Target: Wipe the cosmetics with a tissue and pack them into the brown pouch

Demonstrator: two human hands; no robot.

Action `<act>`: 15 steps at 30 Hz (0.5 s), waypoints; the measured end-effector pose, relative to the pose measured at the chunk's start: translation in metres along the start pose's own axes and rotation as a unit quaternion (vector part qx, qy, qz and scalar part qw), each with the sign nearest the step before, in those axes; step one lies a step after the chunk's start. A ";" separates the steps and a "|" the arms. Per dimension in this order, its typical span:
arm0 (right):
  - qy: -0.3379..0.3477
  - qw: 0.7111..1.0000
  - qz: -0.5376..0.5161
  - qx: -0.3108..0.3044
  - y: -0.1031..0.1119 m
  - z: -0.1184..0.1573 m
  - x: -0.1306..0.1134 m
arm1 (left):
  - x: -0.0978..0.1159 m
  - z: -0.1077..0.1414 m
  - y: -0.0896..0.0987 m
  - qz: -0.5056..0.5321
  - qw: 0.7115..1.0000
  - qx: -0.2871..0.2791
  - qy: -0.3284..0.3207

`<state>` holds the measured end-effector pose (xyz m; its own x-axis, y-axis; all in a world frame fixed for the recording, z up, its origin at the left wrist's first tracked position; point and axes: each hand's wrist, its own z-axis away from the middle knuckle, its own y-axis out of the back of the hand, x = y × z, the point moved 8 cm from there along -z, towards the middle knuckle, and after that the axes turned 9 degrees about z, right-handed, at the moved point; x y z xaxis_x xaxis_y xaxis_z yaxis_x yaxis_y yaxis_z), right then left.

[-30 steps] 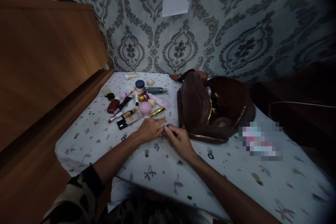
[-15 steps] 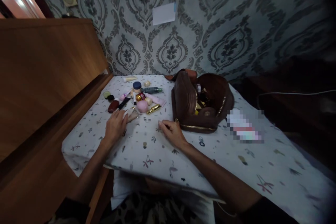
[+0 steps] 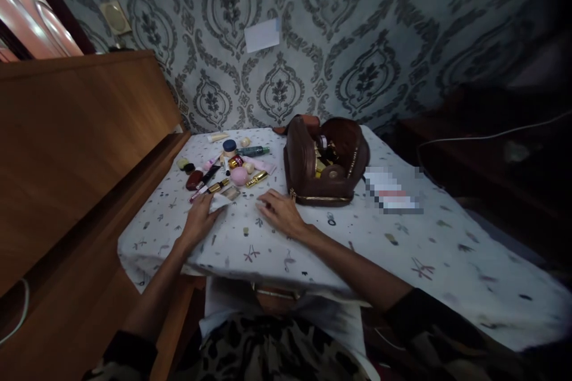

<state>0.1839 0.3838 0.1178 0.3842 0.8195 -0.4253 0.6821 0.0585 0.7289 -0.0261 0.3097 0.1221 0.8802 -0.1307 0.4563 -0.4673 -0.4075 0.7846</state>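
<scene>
My left hand (image 3: 202, 214) is closed on a white wipe (image 3: 218, 201), just in front of a clear flat case (image 3: 231, 193). Nearer the middle, my right hand (image 3: 280, 212) rests over the cloth with its fingers slightly apart and nothing seen in them. Behind the hands lie a gold tube (image 3: 257, 178), a pink round item (image 3: 239, 176), a dark red case (image 3: 194, 180), a blue-lidded jar (image 3: 229, 147) and a green tube (image 3: 252, 150). An unzipped brown bag (image 3: 319, 161) with small items inside stands right of them.
The patterned cloth (image 3: 277, 256) covers the table. A blurred-out flat object (image 3: 393, 190) lies right of the bag. A wooden panel (image 3: 84, 149) borders the left side, and a papered wall (image 3: 277, 83) rises behind.
My left hand has drawn back from the clear case, which now lies on the cloth. My right hand's fingers have loosened. The view has shifted.
</scene>
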 end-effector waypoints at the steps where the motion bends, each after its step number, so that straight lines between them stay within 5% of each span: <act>1: 0.024 1.000 0.013 0.004 0.000 0.000 -0.006 | 0.006 0.001 -0.001 0.039 0.999 -0.019 0.000; 5: 0.072 0.997 0.026 -0.032 -0.008 0.004 -0.019 | 0.041 -0.001 -0.005 0.188 0.976 -0.106 -0.013; 8: 0.063 0.994 0.010 -0.094 -0.017 0.008 -0.022 | 0.059 -0.010 -0.002 0.254 0.962 -0.101 -0.013; 15: 0.025 0.987 0.088 -0.132 -0.018 0.010 -0.023 | 0.028 -0.011 -0.032 0.405 0.892 -0.085 0.183</act>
<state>0.1690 0.3582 0.1087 0.4462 0.8573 -0.2569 0.4183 0.0540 0.9067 0.0122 0.3286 0.1143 0.1769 -0.0043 0.9842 -0.9707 -0.1659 0.1738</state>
